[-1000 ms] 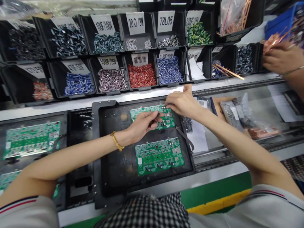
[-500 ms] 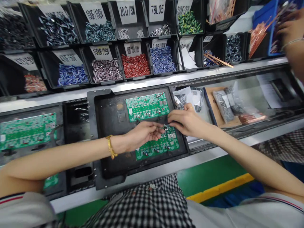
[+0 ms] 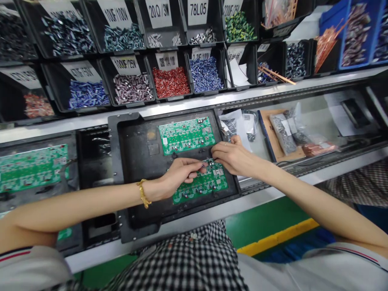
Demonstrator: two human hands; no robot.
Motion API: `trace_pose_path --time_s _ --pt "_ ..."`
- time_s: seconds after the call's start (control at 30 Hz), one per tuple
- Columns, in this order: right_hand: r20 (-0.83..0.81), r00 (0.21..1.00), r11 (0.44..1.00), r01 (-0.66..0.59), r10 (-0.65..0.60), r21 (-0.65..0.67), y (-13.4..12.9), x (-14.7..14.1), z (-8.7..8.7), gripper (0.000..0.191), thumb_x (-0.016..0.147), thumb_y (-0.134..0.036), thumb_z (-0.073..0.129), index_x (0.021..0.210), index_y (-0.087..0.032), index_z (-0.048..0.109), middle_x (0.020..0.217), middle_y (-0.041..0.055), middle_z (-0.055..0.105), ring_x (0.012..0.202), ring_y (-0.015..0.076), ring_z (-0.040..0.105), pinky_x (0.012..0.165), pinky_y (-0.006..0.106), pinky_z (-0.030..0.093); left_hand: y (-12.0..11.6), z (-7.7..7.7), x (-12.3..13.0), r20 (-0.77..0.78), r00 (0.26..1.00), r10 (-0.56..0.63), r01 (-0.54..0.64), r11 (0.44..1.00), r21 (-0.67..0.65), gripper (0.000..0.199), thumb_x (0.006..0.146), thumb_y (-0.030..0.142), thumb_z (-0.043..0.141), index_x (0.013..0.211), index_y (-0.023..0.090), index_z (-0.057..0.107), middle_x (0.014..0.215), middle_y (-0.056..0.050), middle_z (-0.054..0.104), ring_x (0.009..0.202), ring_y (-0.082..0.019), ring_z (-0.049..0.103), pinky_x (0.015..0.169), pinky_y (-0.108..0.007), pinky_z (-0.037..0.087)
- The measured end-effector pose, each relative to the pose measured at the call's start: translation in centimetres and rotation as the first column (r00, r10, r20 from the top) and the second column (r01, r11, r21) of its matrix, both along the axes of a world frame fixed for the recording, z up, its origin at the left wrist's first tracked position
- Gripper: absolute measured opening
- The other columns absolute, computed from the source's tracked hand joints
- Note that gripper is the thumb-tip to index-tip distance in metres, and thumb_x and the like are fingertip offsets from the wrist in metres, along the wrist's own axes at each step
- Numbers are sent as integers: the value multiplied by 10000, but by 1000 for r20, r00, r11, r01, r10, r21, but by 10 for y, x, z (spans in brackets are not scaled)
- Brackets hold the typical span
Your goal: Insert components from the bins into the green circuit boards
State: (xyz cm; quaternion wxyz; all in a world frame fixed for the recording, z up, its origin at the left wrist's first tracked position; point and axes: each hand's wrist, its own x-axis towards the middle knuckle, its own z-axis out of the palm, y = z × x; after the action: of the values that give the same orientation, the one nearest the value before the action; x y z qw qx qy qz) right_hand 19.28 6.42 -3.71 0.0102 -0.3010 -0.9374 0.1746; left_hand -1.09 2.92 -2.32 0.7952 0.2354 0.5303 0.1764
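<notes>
While left hand [image 3: 182, 173], pinched narrow, and right hand [image 3: 232, 157], fingers bunched, contents of both unclear, hang at ten and two o'clock of the flat green circuit board [image 3: 203, 189], it lies at four in the scuffed black tray [image 3: 135, 155].

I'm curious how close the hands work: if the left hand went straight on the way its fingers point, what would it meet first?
Most likely the right hand, just beyond the fingertips of the left hand; depth is unclear, so it might brush the lower green board first.
</notes>
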Motion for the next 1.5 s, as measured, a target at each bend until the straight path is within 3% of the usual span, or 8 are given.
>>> trace_pose_path --time_s 0.6,0.67,0.77,0.9,1.1,1.23,1.37,1.5 --pt "166 976 961 -174 139 214 -3 -4 2 264 861 -9 353 791 -134 575 913 69 641 821 181 507 689 334 213 -1 -4 0 52 997 53 -50 997 -55 286 789 339 629 798 54 625 680 -24 524 457 -9 281 421 -180 129" --pt "152 983 974 -127 99 187 -4 -5 4 248 886 -57 379 766 -131 583 875 66 648 807 180 527 700 336 221 -2 -3 1 58 996 62 -58 996 -68 301 788 356 632 780 55 615 651 -8 490 451 -9 281 416 -178 126" --pt "4 999 998 53 -53 37 -8 -8 14 177 901 -183 457 821 -132 607 861 57 659 773 168 564 720 335 244 -3 1 3 69 994 84 -80 994 -69 285 811 345 609 768 64 595 641 1 471 450 -10 284 413 -172 134" --pt "-218 958 976 152 -184 -155 -14 -16 28 169 897 -202 453 887 -165 617 922 42 674 775 142 593 709 321 256 -2 8 7 126 988 94 -82 991 -102 266 852 294 559 687 87 527 646 -1 484 437 -6 273 416 -178 133" --pt "-97 981 986 168 -166 8 -7 -7 17 207 877 -125 412 835 -148 614 920 53 674 780 161 583 692 336 199 -1 8 0 67 998 4 3 995 -102 323 806 366 612 909 61 632 644 6 477 452 -19 262 438 -203 121" --pt "-28 994 993 111 -110 48 -3 -1 4 238 860 -77 379 812 -136 605 932 62 660 809 172 561 690 336 183 -3 7 -2 118 993 -13 23 996 -81 305 765 292 651 933 38 663 617 32 389 522 -38 295 479 -200 187" --pt "3 997 994 78 -78 71 -4 -2 1 247 837 -42 367 805 -136 594 908 67 650 817 180 538 693 338 182 -1 7 -2 105 994 14 -8 998 -56 262 760 179 630 979 36 652 733 -21 514 591 -52 382 554 -208 284" --pt "65 995 989 62 -71 137 -7 -4 0 231 829 -37 372 805 -130 582 913 83 634 814 190 521 713 346 196 1 4 -4 45 999 6 -5 1000 -17 212 784 185 606 950 56 630 752 -37 573 546 -43 387 515 -203 263"
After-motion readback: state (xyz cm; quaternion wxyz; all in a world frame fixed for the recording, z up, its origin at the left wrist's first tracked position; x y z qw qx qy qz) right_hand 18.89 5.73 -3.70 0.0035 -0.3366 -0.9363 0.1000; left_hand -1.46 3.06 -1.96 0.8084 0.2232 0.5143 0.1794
